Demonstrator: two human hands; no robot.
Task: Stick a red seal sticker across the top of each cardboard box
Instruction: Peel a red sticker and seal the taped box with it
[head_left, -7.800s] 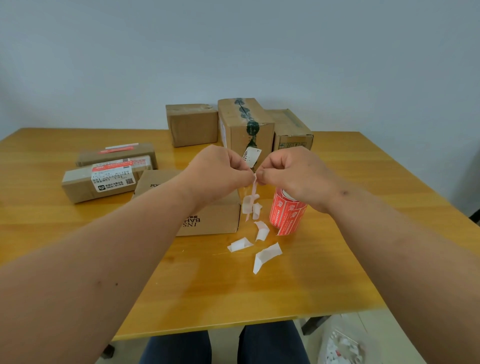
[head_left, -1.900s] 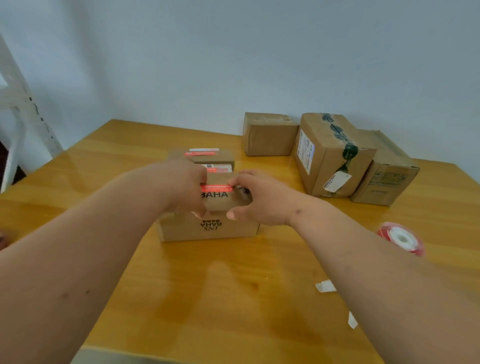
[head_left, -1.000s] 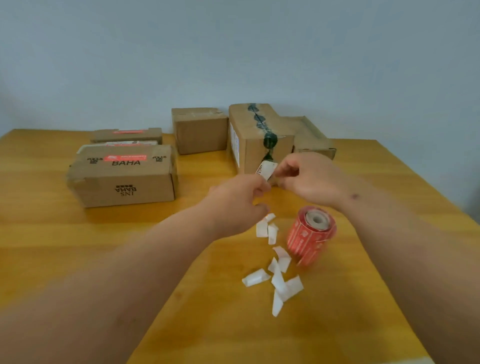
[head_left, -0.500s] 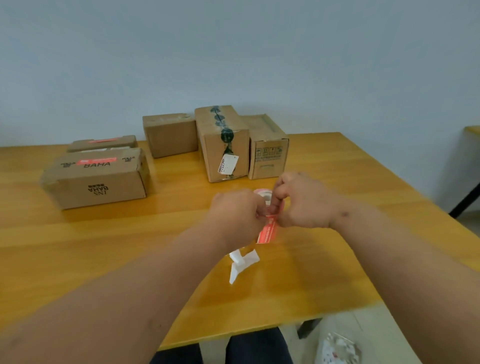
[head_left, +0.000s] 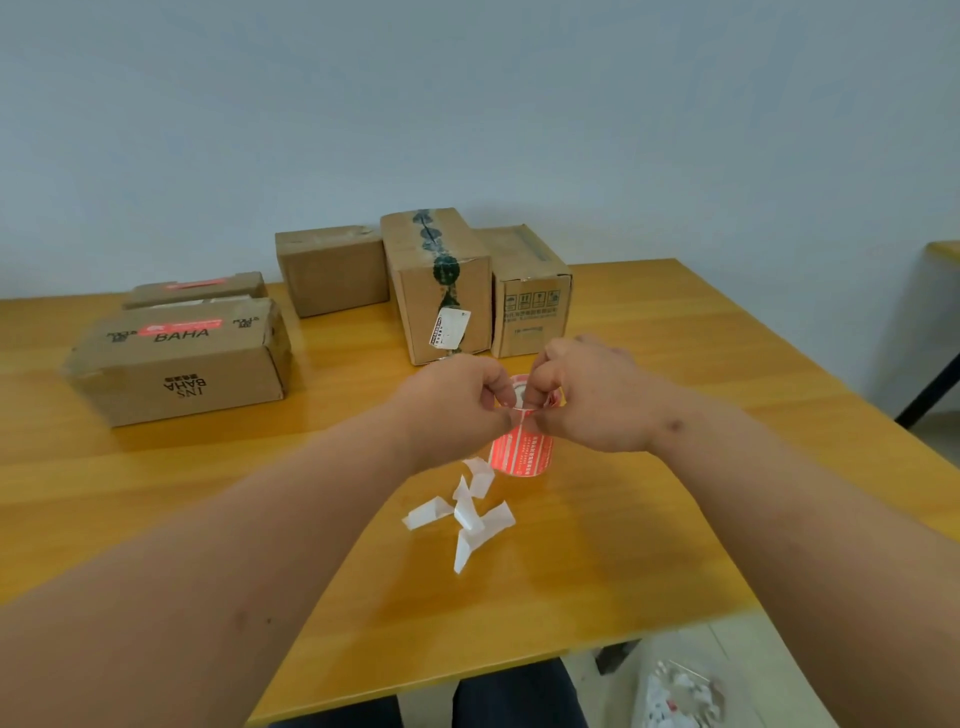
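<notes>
Both hands are raised over the table, fingertips pinched together on the loose end of the sticker roll. Left hand pinches the strip end; right hand pinches right beside it, thumbs nearly touching. The roll hangs just below the fingers, red printed face outward; whether it touches the table I cannot tell.

Step in hand, by my reading: peeling one red seal off its backing.
- Pull the backing one way and the seal the other, slowly, so the seal does not tear or fold onto itself
- Touch only a corner of the adhesive side
- Keep the seal flat for a straight lay across a box top

White backing scraps lie on the table just nearer than the roll.

Boxes, all closed, contents not visible:
- BAHA box, left: red seal on top
- Flat box behind it: red seal on top
- Plain box, tall box with dark tape, right box: no red seal seen

Judged: two sealed, three left
</notes>
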